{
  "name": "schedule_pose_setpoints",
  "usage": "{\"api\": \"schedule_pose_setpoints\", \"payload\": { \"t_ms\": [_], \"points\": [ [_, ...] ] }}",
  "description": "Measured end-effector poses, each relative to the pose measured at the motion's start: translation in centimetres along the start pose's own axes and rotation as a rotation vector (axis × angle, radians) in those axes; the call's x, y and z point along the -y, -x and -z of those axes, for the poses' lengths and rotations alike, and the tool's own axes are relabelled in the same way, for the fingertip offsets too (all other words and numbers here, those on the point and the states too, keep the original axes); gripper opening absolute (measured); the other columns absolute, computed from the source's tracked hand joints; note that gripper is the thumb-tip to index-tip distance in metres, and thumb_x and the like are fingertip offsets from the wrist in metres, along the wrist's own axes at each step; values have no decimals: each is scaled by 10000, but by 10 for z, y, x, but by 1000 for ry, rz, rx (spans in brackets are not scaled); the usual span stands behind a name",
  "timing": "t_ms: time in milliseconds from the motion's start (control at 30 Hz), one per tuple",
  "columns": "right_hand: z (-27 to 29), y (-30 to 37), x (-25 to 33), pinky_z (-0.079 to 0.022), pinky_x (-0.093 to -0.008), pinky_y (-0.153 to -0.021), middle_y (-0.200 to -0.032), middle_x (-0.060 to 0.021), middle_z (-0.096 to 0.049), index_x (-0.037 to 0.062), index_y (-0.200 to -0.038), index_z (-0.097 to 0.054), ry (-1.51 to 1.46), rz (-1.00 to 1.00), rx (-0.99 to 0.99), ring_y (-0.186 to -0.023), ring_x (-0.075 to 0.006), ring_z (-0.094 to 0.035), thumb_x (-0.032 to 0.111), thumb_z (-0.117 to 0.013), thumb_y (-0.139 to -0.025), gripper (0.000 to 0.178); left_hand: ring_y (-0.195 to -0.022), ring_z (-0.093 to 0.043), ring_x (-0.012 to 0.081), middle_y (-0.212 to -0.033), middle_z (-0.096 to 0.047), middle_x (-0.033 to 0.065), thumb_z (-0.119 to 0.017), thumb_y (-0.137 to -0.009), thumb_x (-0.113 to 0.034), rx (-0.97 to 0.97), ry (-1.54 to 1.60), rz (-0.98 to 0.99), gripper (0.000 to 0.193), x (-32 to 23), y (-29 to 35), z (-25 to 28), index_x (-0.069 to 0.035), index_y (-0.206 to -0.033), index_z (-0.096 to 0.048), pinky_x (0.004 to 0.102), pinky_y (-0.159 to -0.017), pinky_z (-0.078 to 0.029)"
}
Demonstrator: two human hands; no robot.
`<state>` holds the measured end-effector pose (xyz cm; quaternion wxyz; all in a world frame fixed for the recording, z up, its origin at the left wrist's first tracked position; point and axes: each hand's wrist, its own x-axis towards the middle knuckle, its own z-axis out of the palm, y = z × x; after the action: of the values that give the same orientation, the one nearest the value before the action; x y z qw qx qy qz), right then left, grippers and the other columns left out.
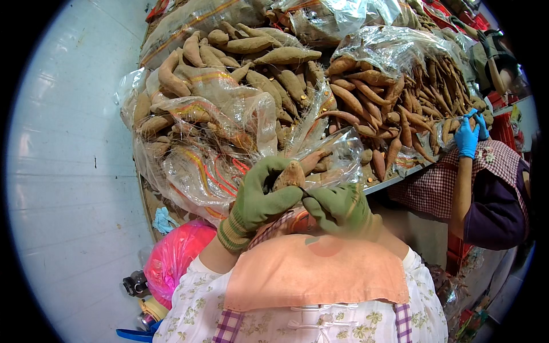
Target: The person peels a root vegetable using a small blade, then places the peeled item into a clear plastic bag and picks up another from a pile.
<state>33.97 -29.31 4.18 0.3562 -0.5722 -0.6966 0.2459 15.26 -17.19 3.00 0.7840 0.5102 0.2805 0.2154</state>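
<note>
My left hand (260, 194), in a green knitted glove, is wrapped round a sweet potato (290, 176) in front of my chest. The sweet potato's pale brown end points up between thumb and fingers. Close beside it, my right hand (340, 207), gloved in the same green, is closed, with its fingertips at the sweet potato's lower side. A thin dark bit shows at those fingertips; what the right hand grips is too small to make out. Just beyond both hands, another reddish sweet potato (313, 162) lies on clear plastic.
Heaps of sweet potatoes (286, 55) cover the table, partly under clear plastic bags (394, 48). At the right, a co-worker with blue gloves (467, 139) handles sweet potatoes. A pink plastic bag (177, 257) stands at my left, near a white wall (74, 143).
</note>
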Motion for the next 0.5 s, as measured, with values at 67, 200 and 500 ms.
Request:
{"api": "schedule_pose_setpoints", "payload": {
  "t_ms": [67,200,500],
  "points": [
    [0,-1,5,-491,-432,-584,-752,-94,-620,117,-952,-647,187,-32,-6,-671,-323,-634,191,-670,-896,96,-1000,-625,136,-1096,-664,45,-777,-810,-103,-38,-28,12,468,-3,-1,-2,0,-1231,-602,312,-916,-512],
    [1,-3,3,-480,-431,-547,-772,-77,-622,130,-917,-629,346,78,-86,-642,-315,-630,206,-724,-811,162,-1020,-626,137,-1113,-667,44,-800,-810,-105,-33,-148,-25,490,4,-2,4,-6,-1243,-592,313,-932,-509],
    [-8,7,-1,-504,-436,-579,-829,-97,-675,120,-993,-666,96,-74,-193,-688,-329,-660,148,-677,-854,142,-1045,-619,137,-1148,-665,46,-806,-811,-113,-21,-147,37,507,-1,-3,-3,-15,-1259,-590,311,-947,-498]
  ]
}}
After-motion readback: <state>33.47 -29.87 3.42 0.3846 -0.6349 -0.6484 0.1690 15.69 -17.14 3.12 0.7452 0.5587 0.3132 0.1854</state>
